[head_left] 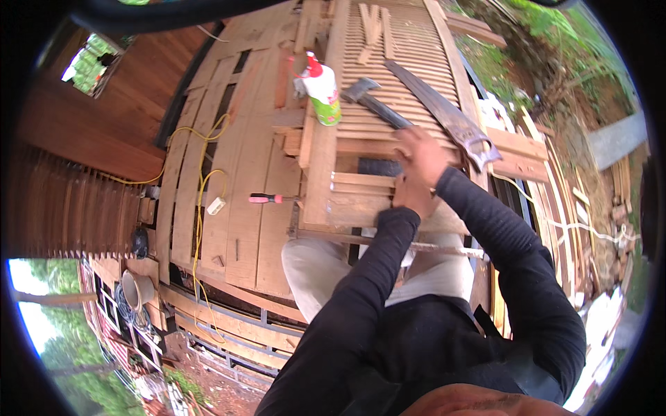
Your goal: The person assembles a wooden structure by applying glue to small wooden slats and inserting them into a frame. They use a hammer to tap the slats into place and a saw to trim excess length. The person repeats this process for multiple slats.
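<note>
A wooden louvred shutter frame (320,149) lies flat on planks in front of me. My right hand (423,154) rests on its slats with the fingers curled down, just past the handle end of a hatchet (371,98). My left hand (411,196) sits right below it on the frame's lower slats, partly tucked under the right wrist. What either hand holds is hidden. A hand saw (444,114) lies slantwise across the slats to the right of the hatchet. Both arms wear black sleeves.
A white bottle with a red cap and green label (321,90) stands on the frame's left rail. A red-handled screwdriver (267,198) lies on the planks to the left. A yellow cable with a white plug (215,205) runs over the boards. Loose timber lies right.
</note>
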Available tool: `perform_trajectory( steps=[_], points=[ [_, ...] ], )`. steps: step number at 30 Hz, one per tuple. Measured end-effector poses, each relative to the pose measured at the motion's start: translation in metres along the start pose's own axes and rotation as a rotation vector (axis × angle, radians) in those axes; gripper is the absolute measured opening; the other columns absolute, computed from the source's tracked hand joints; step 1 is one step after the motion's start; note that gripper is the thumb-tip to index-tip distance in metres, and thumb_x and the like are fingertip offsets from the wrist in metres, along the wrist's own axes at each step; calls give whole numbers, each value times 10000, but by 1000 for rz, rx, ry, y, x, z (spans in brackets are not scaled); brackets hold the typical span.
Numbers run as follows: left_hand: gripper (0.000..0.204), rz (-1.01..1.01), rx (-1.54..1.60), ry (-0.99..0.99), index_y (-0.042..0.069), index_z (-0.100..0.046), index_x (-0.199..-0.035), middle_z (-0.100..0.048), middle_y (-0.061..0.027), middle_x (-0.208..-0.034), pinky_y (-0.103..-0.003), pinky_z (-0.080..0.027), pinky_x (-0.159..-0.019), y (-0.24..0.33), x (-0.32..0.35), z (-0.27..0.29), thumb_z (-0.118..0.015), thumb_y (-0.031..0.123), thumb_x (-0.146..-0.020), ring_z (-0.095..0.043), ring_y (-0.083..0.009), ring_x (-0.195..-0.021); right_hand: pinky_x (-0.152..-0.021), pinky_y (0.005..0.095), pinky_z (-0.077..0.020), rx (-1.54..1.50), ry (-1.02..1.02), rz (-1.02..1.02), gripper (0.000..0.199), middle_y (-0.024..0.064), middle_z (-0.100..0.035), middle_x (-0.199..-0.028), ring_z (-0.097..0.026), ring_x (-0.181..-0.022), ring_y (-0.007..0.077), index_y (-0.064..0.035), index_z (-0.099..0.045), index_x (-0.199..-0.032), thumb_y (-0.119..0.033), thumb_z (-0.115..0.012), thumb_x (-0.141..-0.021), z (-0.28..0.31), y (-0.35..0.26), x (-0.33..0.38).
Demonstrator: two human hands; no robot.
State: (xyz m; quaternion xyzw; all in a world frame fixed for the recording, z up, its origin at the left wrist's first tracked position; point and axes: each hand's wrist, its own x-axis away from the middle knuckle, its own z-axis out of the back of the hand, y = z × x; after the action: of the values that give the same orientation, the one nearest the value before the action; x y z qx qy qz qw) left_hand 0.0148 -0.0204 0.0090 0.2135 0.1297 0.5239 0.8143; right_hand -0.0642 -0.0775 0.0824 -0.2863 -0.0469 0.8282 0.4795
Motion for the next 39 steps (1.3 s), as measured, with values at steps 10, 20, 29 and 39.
perform_trajectory(
  steps=[10, 20, 29, 39],
  points=[
    [486, -37, 154, 143, 56, -752, -1066, -685, -149, -1167, -502, -354, -1092, -10, 16, -4, -746, 499, -865, -558, -309, -1213, -1311, 616, -63, 1192, -419, 861, 414, 94, -577, -1484, -332, -1550, 314, -120, -649, -1367, -278, -538, -1001, -109, -97, -174],
    [561, -77, 136, 150, 72, -696, -1218, -668, -127, -1198, -481, -340, -1089, -3, 7, -6, -682, 540, -909, -560, -284, -1230, -994, 456, -475, 863, -450, 443, 359, 124, -672, -1192, -618, -1163, 313, -68, -711, -1216, -211, -664, -890, -70, -15, -172],
    [565, -17, 87, 113, 95, -697, -1223, -645, -122, -1226, -499, -318, -1131, -6, 15, -9, -652, 574, -927, -528, -296, -1268, -954, 384, -532, -558, 261, -295, 538, 122, -645, -1200, -649, -1106, 236, -5, -552, -1333, -175, -749, -862, 173, -13, 15],
    [485, -85, 47, 132, 103, -728, -1137, -660, -128, -1159, -506, -368, -1079, -2, 13, -5, -687, 534, -918, -564, -313, -1205, -811, 335, -569, -1458, 963, -793, 355, 17, -701, -1004, -702, -891, 165, -93, -614, -1245, -396, -617, -1061, 178, 42, 224]
  ],
)
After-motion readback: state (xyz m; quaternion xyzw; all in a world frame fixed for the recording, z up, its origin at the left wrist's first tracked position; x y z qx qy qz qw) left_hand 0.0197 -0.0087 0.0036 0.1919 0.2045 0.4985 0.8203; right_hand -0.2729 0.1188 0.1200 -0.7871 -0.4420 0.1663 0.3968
